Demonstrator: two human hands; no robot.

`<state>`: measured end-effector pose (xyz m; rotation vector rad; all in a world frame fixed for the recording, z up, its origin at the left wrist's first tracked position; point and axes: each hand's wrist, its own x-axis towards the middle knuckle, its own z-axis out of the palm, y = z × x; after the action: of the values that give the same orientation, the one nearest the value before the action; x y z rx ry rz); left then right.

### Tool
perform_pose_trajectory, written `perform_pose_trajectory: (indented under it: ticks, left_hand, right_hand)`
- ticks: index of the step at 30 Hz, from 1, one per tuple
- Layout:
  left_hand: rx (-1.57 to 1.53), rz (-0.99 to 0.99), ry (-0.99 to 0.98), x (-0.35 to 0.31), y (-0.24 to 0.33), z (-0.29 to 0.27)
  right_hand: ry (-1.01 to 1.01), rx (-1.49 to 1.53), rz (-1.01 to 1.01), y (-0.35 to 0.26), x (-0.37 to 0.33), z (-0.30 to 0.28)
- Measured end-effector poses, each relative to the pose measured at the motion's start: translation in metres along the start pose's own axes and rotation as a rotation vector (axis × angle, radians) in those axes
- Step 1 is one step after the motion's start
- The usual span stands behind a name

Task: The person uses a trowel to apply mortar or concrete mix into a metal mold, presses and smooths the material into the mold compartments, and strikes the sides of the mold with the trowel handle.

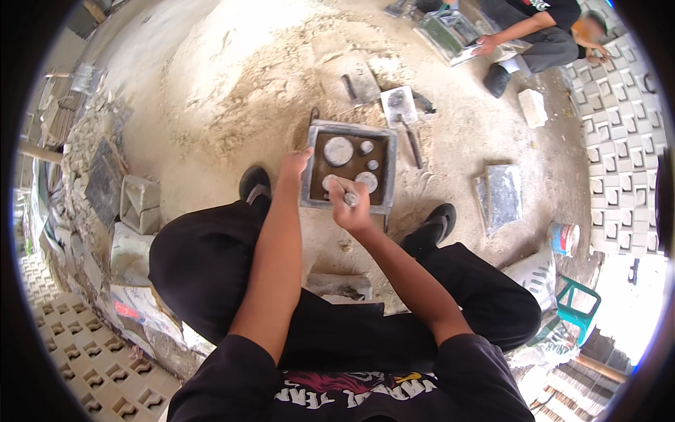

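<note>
Between my feet a square grey mould frame (390, 151) holds brown, damp-looking material. Several round grey discs of different sizes sit in it, the largest disc (339, 151) at the far left. My left hand (297, 160) grips the frame's left wall, its fingers partly hidden. Over the near part of the frame, my right hand (351, 205) is closed around a short, roughly upright tool handle (351, 200) with a rounded top. The tool's lower end is hidden below my fist. Beside this hand are two smaller discs, one partly covered by my fingers.
Pale sand (232, 105) spreads beyond the frame. A trowel (411, 141) lies on a white tile to the right. Flat grey plates (503, 197), a bucket (564, 239) and a green stool (578, 308) stand further right. Another person (534, 35) works at the far right beside stacked pale blocks (619, 148).
</note>
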<state>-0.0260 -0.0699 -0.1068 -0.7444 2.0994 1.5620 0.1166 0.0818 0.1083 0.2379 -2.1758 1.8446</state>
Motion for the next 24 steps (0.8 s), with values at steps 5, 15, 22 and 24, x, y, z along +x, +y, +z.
perform_pose_trajectory:
  ticks: [5,15,22,24]
  left_hand:
    - [0.251,0.037,-0.037,-0.039,0.046,0.010]
    - [0.152,0.159,0.054,-0.052,0.036,0.022]
    - [0.096,0.187,0.145,-0.034,0.018,0.026]
    - [0.105,0.241,0.170,-0.040,0.018,0.033]
  right_hand:
    - [0.087,0.077,0.290,-0.020,0.008,-0.023]
    - [0.226,0.057,0.074,0.005,-0.015,-0.045]
    - [0.191,0.160,0.314,-0.007,-0.006,-0.068]
    - [0.201,0.128,0.319,-0.004,-0.014,-0.079]
